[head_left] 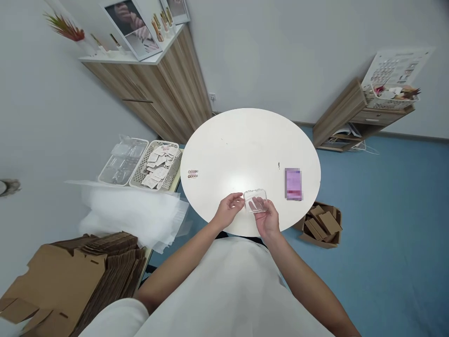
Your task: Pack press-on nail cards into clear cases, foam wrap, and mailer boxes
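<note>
A clear, see-through plastic case (255, 193) with rounded corners is held low over the near part of the white round table (245, 140). My right hand (268, 221) supports it from the right, with its fingers showing through from underneath and the thumb along the side. At the case's left edge, my left hand (228, 211) has its fingers curled, thumb and fingertips against the rim. A small sheet of round stickers or nail pieces (192, 174) lies on the table's left. Toward the right side lies a purple pack (293, 184), its print blurred out.
Left of the table stand a basket of white cards (175, 166), a bin of clear plastic pieces (122, 164), white foam sheets (140, 213) and stacked flat cardboard boxes (66, 276). A carton of small brown boxes (324, 224) sits on the floor at right. Wooden cabinets (182, 79) line the wall.
</note>
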